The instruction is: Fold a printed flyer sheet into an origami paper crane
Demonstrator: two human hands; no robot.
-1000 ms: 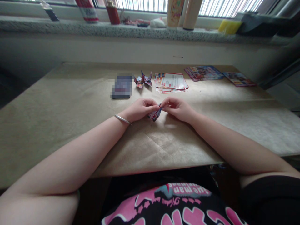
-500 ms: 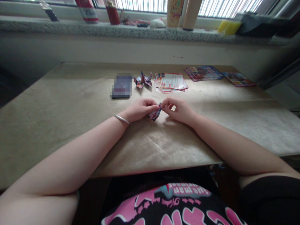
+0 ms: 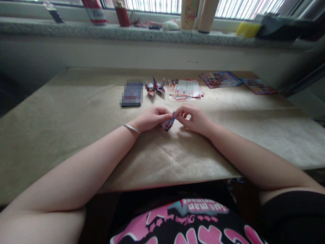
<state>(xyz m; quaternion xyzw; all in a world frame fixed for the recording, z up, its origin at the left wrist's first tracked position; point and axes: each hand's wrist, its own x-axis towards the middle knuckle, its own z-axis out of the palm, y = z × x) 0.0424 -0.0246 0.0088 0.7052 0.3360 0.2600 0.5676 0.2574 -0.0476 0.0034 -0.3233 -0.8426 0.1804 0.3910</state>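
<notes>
Between my two hands is a small folded paper piece (image 3: 167, 124), printed in red, white and blue. My left hand (image 3: 153, 118) is closed on its upper left side, thumb on top. At its right tip, the thumb and forefinger of my right hand (image 3: 193, 117) pinch the paper, the other fingers curled. Fingers hide part of the folds. Beyond my hands stand two folded paper cranes (image 3: 155, 87) in similar print. To their left lies a dark, blurred-out rectangular object (image 3: 132, 94), and to their right a stack of printed sheets (image 3: 185, 89).
Glossy printed leaflets (image 3: 220, 79) lie at the back right of the table (image 3: 76, 118), with another leaflet pile (image 3: 259, 86) beside them. Behind the table, a stone windowsill (image 3: 152, 35) carries bottles, a yellow block (image 3: 248, 29) and a dark object.
Almost nothing differs. My right hand has shifted very slightly at the paper's tip; both hands keep their hold.
</notes>
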